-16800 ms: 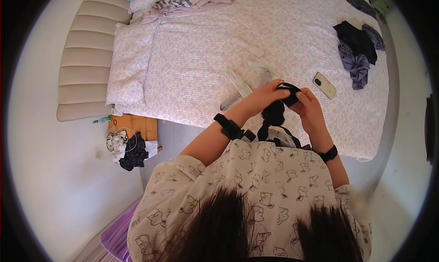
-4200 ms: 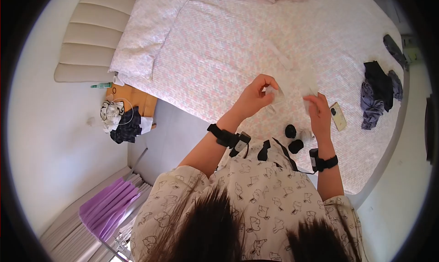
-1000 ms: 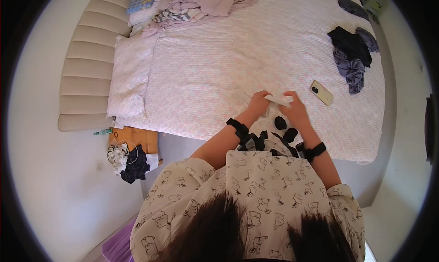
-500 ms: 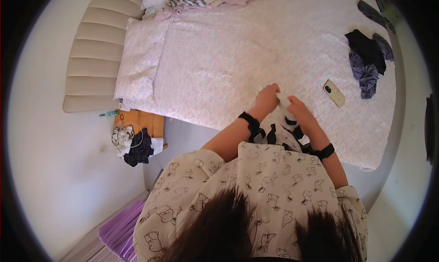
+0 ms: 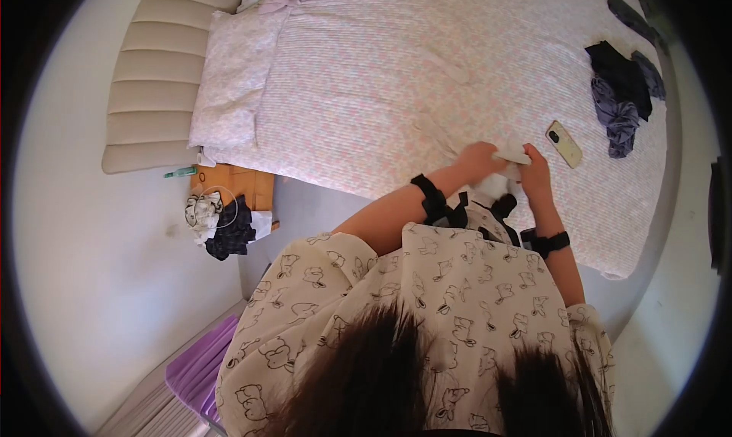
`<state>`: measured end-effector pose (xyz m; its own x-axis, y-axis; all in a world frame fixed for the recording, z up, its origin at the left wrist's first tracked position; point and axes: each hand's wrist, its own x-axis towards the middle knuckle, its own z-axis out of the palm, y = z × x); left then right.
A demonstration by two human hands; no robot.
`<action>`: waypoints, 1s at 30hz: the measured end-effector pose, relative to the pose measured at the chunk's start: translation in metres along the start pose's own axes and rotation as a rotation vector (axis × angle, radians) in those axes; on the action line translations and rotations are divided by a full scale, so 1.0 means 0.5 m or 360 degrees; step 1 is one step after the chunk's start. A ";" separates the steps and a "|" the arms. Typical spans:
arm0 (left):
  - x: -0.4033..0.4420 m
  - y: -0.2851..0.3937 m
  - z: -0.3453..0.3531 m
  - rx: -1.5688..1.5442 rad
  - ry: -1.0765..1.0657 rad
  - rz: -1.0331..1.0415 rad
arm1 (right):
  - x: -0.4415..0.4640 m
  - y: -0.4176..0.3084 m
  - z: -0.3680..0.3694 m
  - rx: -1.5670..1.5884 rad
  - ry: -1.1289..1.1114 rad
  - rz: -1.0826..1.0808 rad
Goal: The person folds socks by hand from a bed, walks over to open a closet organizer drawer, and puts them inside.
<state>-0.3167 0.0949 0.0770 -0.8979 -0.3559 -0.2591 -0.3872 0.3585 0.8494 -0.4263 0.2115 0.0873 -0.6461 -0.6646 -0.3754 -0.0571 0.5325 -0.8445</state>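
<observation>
Over the near side of the bed, both of my hands grip a small white piece of soft cloth (image 5: 513, 155); its exact kind does not show. My left hand (image 5: 479, 161) is closed on its left end and slightly blurred. The right end is pinched between the fingers of my right hand (image 5: 536, 172). Below the hands, close to my body, another white bundle (image 5: 494, 185) is partly hidden by my wrists. Each wrist wears a black strap.
A phone (image 5: 563, 144) lies on the patterned bed sheet (image 5: 343, 79) to the right of my hands. Dark clothes (image 5: 621, 86) are heaped beyond it. At left stand a pillow (image 5: 229, 79), a padded headboard (image 5: 156, 79) and a wooden nightstand (image 5: 236, 182) with cloths on it.
Both hands have moved to the right with the white cloth, which is now stretched sideways between them. The view has shifted slightly.
</observation>
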 end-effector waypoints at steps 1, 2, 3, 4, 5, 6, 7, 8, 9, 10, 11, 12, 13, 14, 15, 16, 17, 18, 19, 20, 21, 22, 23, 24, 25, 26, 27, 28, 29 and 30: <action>0.008 -0.019 -0.011 0.0057 0.0055 -0.0149 | -0.026 -0.042 0.009 0.0237 0.0011 0.0167; 0.012 -0.020 -0.022 0.0116 0.0108 -0.0296 | -0.029 -0.040 0.021 0.0521 -0.0002 0.0258; 0.015 -0.016 -0.024 0.0106 0.0098 -0.0284 | -0.033 -0.043 0.023 0.0665 0.0007 0.0320; 0.015 -0.012 -0.026 0.0082 0.0201 -0.0301 | -0.039 -0.050 0.024 0.0813 0.0010 0.0381; 0.014 -0.010 -0.027 0.0063 0.0307 -0.0321 | -0.038 -0.040 0.016 0.0812 0.0017 0.0384; 0.015 -0.008 -0.026 0.0065 0.0306 -0.0319 | -0.032 -0.023 0.005 0.0973 -0.0274 0.0381; 0.019 -0.004 -0.027 -0.0079 0.0411 -0.0449 | -0.024 -0.016 0.000 0.1126 -0.0571 0.0370; 0.023 -0.004 -0.026 -0.0225 0.0517 -0.0577 | -0.022 -0.019 -0.002 0.1125 -0.0575 0.0364; 0.023 -0.009 -0.024 -0.0224 0.0519 -0.0572 | -0.023 -0.023 -0.005 0.0922 -0.0595 0.0345; 0.022 -0.015 -0.021 -0.0266 0.0575 -0.0564 | -0.022 -0.026 -0.007 0.0720 -0.0606 0.0323; 0.021 -0.008 -0.026 -0.0308 0.0626 -0.0554 | -0.018 -0.029 -0.004 0.0723 -0.0593 0.0317; 0.020 0.001 -0.029 -0.0306 0.0617 -0.0544 | -0.010 -0.031 0.005 0.0115 -0.0427 0.0222; 0.015 0.009 -0.029 -0.0349 0.0506 -0.0424 | -0.003 -0.027 0.012 -0.0491 -0.0252 0.0134; 0.006 0.027 -0.032 -0.0395 0.0391 -0.0307 | 0.011 0.009 0.017 -0.0488 -0.0242 0.0147; 0.000 0.044 -0.030 -0.0397 0.0377 -0.0302 | 0.035 0.063 0.020 -0.0663 -0.0016 -0.0020; -0.006 0.061 -0.028 -0.0440 0.0130 -0.0159 | 0.050 0.093 0.019 -0.0837 0.0209 -0.0190; -0.009 0.073 -0.026 -0.0484 -0.0113 -0.0018 | 0.053 0.091 0.014 -0.0841 0.0211 -0.0183; -0.010 0.081 -0.029 -0.0488 -0.0118 -0.0016 | 0.056 0.088 0.008 -0.0652 0.0353 -0.0234; -0.011 0.088 -0.036 -0.0539 -0.0297 -0.0080 | 0.059 0.084 0.002 -0.0463 0.0496 -0.0289; -0.011 0.089 -0.042 -0.0587 -0.0478 -0.0143 | 0.057 0.067 -0.004 -0.0469 0.0502 -0.0288; -0.010 0.084 -0.052 -0.0544 -0.0597 -0.0179 | 0.055 0.043 -0.009 -0.0308 0.0398 -0.0036; -0.009 0.077 -0.046 -0.0547 -0.0595 -0.0172 | 0.055 0.029 -0.013 -0.0145 0.0292 0.0211; -0.007 0.066 -0.038 -0.0215 -0.0337 -0.0180 | 0.057 0.025 -0.017 -0.0149 0.0294 0.0203; -0.006 0.051 -0.033 0.0114 -0.0076 -0.0195 | 0.054 0.022 -0.016 -0.0181 0.0233 -0.0012; -0.002 0.032 -0.034 0.0108 -0.0064 -0.0207 | 0.044 0.021 -0.014 -0.0214 0.0161 -0.0226; 0.007 0.014 -0.045 0.0107 0.0023 -0.0353 | 0.023 -0.001 -0.002 -0.0092 0.0006 -0.0212; 0.012 0.004 -0.057 0.0107 0.0108 -0.0499 | 0.000 -0.029 0.014 0.0178 -0.0142 -0.0049; 0.013 0.000 -0.058 0.0105 0.0116 -0.0511 | -0.020 -0.052 0.022 0.0447 -0.0287 0.0121; 0.017 0.000 -0.057 0.0163 0.0274 -0.0547 | -0.030 -0.065 0.018 0.0448 -0.0296 0.0120; 0.022 -0.001 -0.059 0.0222 0.0432 -0.0578 | -0.037 -0.078 0.013 0.0753 -0.0479 0.0135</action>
<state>-0.3200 0.0653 0.0871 -0.6191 -0.6856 -0.3829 -0.7073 0.2749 0.6513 -0.4071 0.1999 0.1246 -0.3843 -0.7866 -0.4832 0.3777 0.3436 -0.8598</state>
